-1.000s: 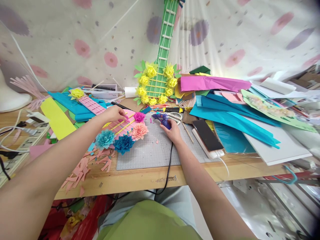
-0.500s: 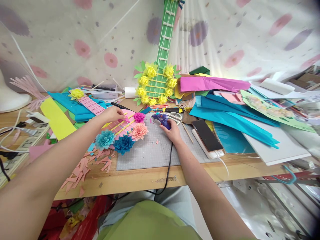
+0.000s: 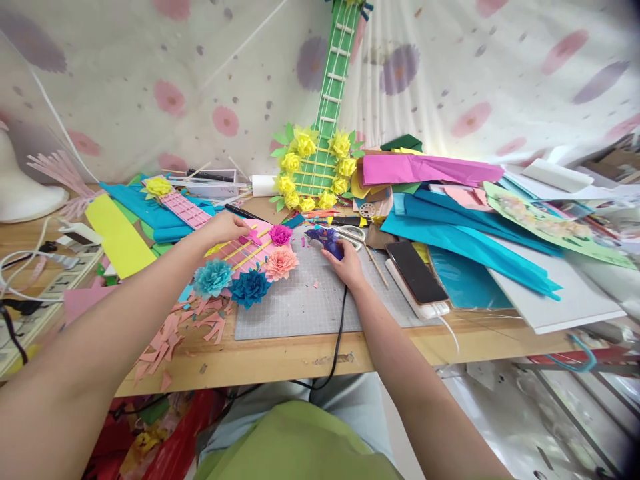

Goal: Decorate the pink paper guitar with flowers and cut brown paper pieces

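Tugging the cord [image 3: 342, 313] below the right grip [image 3: 347, 268] could yank the gun [image 3: 326, 237] it holds; the left grip [image 3: 226, 228] pinches paper [image 3: 254, 237].

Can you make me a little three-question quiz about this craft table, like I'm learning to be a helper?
1. True or false: the person's right hand is holding the glue gun.

2. Pick one. What colour are the flowers around the body of the green guitar?
A) white
B) yellow
C) purple

3. Fill in the missing words: on the pink guitar, the ____ flower sits between the light blue flower and the peach flower.

Key: 1. True. 2. B. 3. dark blue.
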A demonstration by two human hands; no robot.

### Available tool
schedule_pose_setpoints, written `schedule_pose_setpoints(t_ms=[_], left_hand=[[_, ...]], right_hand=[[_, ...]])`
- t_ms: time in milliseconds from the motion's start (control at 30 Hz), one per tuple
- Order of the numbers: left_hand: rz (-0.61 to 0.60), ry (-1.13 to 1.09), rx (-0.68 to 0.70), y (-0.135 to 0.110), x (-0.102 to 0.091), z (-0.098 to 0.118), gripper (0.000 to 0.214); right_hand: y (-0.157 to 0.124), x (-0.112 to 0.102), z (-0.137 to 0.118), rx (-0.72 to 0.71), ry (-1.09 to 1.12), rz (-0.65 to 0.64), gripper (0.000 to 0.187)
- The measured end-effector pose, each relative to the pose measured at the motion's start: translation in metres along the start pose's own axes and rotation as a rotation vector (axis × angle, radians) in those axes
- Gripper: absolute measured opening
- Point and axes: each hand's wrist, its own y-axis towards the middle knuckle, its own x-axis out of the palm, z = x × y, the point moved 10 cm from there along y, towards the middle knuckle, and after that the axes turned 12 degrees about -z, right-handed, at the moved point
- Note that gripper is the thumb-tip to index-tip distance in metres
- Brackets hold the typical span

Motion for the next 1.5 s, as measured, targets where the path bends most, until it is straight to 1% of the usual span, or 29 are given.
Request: schedule_pose_setpoints(t_ms=[100, 200, 267, 633, 700, 867, 967, 1067, 1167, 1333, 1433, 1500], left_hand=[[-0.039, 0.072, 0.023, -0.002, 0.002, 0.003, 0.010], [0.027, 0.132, -0.018, -0.006, -0.005, 0.002, 0.009], [0.050, 0.156, -0.042, -0.008, -0.008, 0.000, 0.009], [0.067, 0.178, -0.048, -0.010, -0.009, 0.000, 0.012], [0.059, 0.165, -0.028, -0.010, -0.007, 0.001, 0.016], [-0.029, 0.134, 0.070, -0.007, 0.007, 0.006, 0.024], [-0.026, 0.151, 0.112, -0.006, 0.008, 0.010, 0.024], [-0.014, 0.154, 0.114, -0.007, 0.007, 0.011, 0.022], [0.014, 0.126, 0.087, -0.011, 0.003, 0.012, 0.018], [0.099, 0.069, 0.011, -0.020, -0.005, 0.008, 0.013], [0.121, -0.088, 0.048, -0.024, -0.004, 0.004, 0.016], [0.129, -0.208, 0.075, -0.027, 0.000, 0.002, 0.020]], right_hand=[[0.000, 0.000, 0.001, 0.006, -0.003, 0.002, 0.061], [0.000, 0.001, 0.001, 0.012, -0.008, -0.007, 0.061], [0.000, 0.001, 0.001, 0.007, -0.012, -0.010, 0.061], [0.000, 0.001, 0.001, 0.006, -0.008, -0.009, 0.062], [0.000, 0.002, 0.002, 0.008, -0.010, -0.014, 0.062], [0.000, 0.000, 0.001, 0.007, 0.008, -0.004, 0.062], [0.000, -0.001, 0.000, 0.008, 0.011, -0.005, 0.063], [0.000, -0.001, 0.001, 0.015, 0.010, -0.006, 0.063], [-0.001, -0.001, 0.001, 0.013, 0.010, -0.002, 0.061], [0.000, 0.000, -0.001, 0.006, -0.016, -0.007, 0.063], [0.005, 0.003, -0.005, -0.003, -0.040, -0.032, 0.064], [0.010, 0.007, -0.010, -0.010, -0.064, -0.059, 0.061]])
